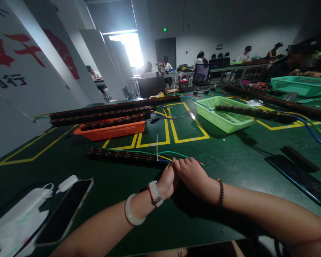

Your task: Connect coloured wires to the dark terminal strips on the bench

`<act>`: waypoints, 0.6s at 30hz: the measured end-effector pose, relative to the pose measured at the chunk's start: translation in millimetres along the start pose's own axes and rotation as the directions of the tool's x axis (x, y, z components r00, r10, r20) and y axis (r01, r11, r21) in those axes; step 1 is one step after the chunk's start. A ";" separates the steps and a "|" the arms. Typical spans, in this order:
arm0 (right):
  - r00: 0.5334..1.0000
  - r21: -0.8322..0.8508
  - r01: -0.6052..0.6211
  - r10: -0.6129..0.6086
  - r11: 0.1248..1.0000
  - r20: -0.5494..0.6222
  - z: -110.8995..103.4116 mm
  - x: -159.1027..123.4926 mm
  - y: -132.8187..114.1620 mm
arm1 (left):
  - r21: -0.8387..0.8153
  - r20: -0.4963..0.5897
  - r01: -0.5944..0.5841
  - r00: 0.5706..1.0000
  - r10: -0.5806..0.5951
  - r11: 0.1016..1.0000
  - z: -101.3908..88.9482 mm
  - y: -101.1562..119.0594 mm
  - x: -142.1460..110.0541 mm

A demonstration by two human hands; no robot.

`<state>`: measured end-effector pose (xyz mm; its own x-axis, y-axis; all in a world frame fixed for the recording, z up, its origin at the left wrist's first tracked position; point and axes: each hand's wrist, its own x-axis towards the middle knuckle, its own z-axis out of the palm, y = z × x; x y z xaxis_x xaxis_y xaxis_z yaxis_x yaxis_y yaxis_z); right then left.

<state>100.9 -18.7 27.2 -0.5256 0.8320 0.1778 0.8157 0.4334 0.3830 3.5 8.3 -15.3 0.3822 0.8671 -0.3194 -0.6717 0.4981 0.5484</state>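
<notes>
My left hand (168, 181) and my right hand (192, 175) meet at the right end of a long black strip-like assembly (123, 155), which lies on the green table. Both are closed, fingers pinched around the yellow and blue wires (164, 158) that come out of its end; the exact grip is hidden behind the knuckles. A white cable tie (157, 148) circles the strip near that end, its tail pointing straight up. Behind my fingers a green wire (173, 152) arcs rightward, and a red-sleeved ring terminal (201, 163) pokes out past my right hand.
Similar strips (104, 113) lie across an orange basket (109, 131); another rests over a light green basket (227, 119). Phones lie at left (65, 210) and right (296, 178), beside a black bar (299, 158). White packaging (18, 221) is at lower left. Other people sit farther back.
</notes>
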 end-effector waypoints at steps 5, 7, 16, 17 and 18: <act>1.000 0.003 0.001 -0.001 1.000 -0.004 1.7 0.2 -0.6 | -0.004 0.002 0.011 1.000 -0.011 1.000 -0.7 0.0 -0.6; 1.000 0.006 -0.002 0.002 1.000 -0.007 1.7 0.3 -0.9 | -0.004 0.010 0.006 1.000 -0.006 1.000 -0.3 0.3 -1.0; 1.000 -0.019 -0.009 0.009 1.000 -0.016 5.1 0.2 -3.8 | 0.021 0.016 0.033 0.999 -0.033 0.999 4.5 3.3 -4.6; 1.000 -0.024 -0.008 0.008 1.000 -0.020 5.7 0.1 -4.1 | 0.024 0.011 0.037 0.999 -0.038 0.999 4.8 3.6 -5.1; 1.000 -0.027 -0.007 0.007 1.000 -0.024 6.2 0.0 -4.4 | 0.026 0.007 0.043 0.999 -0.044 0.999 5.0 3.7 -5.3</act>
<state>98.8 -18.4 19.9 -0.5255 0.8264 0.2019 0.8127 0.4176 0.4063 2.1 5.6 -7.7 0.4157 0.8446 -0.3374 -0.6379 0.5352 0.5537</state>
